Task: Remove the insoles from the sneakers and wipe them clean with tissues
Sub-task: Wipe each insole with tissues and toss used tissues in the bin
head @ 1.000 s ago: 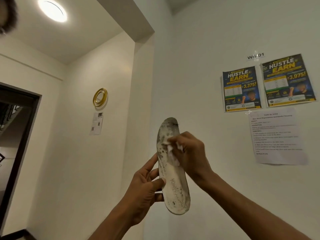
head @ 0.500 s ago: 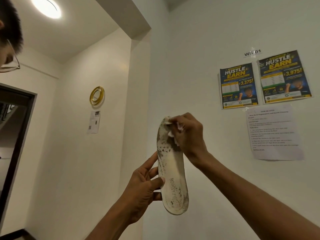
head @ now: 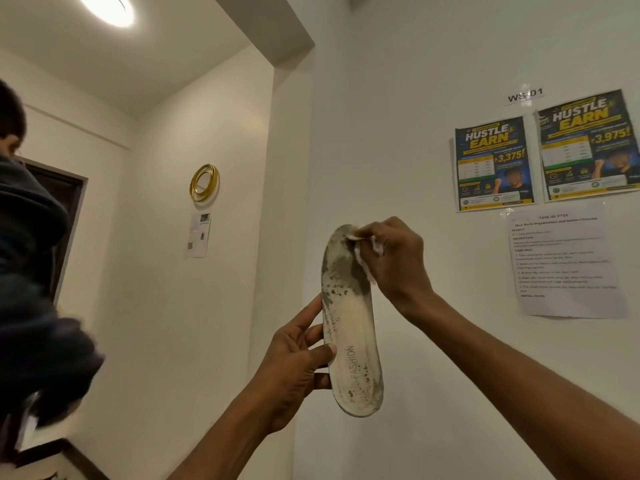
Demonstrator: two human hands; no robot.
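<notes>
A dirty white insole (head: 349, 327) with grey stains and the word FASHION stands upright in front of the wall. My left hand (head: 294, 368) grips it by its lower left edge, thumb on the printed face. My right hand (head: 391, 261) is closed around a crumpled white tissue (head: 375, 245) and presses it against the toe end of the insole. No sneakers are in view.
Another person in dark clothing (head: 31, 289) stands close at the left edge. Two posters (head: 493, 164) and a printed sheet (head: 564, 261) hang on the wall to the right. A gold ring (head: 203, 182) hangs on the left wall by a dark doorway (head: 65, 216).
My right hand has slid the tissue up the insole from its middle to the toe end. The person at the left has come further into view.
</notes>
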